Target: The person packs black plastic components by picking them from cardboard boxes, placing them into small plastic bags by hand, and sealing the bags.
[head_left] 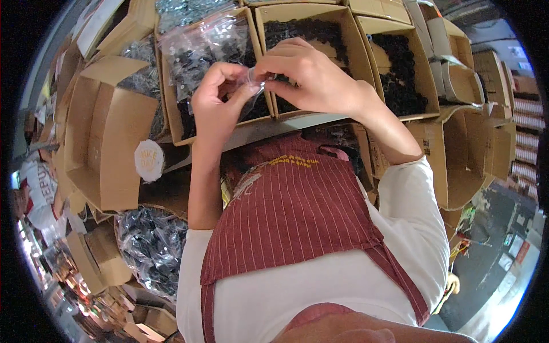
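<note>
Both my hands meet over the cardboard boxes in front of me, fingertips pinched together. Between them is a small clear plastic bag (251,75), mostly covered by the fingers. My left hand (216,98) is closed on its left side, thumb against the plastic. From the right, my right hand (306,71) pinches the same bag, with its fingers curled. Any contents of the bag are hidden. Beneath the left hand, a larger clear bag (209,43) of small pieces lies over a box of black parts. Small black parts (311,27) fill much of the middle box, below the right hand.
Another box of black parts (400,74) stands to the right. Open cartons (83,137) flank me on the left, and one more carton (466,151) is at the right. Several filled clear bags (151,248) are heaped at lower left. A grey ledge (286,124) runs before the boxes.
</note>
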Motion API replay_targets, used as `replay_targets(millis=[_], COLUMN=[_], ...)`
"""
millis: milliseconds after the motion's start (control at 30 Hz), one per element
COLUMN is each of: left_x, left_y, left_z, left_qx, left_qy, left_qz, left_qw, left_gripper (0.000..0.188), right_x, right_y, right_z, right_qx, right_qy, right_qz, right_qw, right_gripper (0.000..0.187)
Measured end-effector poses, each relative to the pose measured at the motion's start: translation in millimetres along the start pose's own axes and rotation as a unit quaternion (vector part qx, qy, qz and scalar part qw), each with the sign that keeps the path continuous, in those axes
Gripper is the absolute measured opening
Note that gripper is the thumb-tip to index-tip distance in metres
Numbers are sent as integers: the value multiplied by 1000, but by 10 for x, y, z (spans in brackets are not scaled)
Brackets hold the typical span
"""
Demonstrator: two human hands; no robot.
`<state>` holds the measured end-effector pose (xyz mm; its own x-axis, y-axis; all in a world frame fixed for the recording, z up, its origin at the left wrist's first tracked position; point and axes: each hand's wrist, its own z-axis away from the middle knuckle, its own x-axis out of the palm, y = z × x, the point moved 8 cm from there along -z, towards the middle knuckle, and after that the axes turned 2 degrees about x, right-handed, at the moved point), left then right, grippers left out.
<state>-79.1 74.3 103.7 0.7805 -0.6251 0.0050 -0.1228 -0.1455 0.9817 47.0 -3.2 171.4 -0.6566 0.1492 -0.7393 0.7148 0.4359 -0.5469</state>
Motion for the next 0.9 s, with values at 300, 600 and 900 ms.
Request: replay_targets(millis=[300, 600, 900], left_x=[162, 152, 268], left_y=[27, -565, -877], left_z=[-111, -204, -446], left_qx=[66, 12, -23], left_qy=[-9, 19, 68], left_qz=[-301, -39, 198], left_qw=[951, 999, 978], left_gripper=[43, 43, 38], right_x=[75, 629, 1401], right_y=[-36, 2691, 2585], right_z=[-77, 332, 638], right_qx=[-81, 228, 141], right_qy=[-73, -91, -82], right_qz=[-28, 63, 49], right_qw=[994, 967, 985], right_gripper=[18, 70, 77])
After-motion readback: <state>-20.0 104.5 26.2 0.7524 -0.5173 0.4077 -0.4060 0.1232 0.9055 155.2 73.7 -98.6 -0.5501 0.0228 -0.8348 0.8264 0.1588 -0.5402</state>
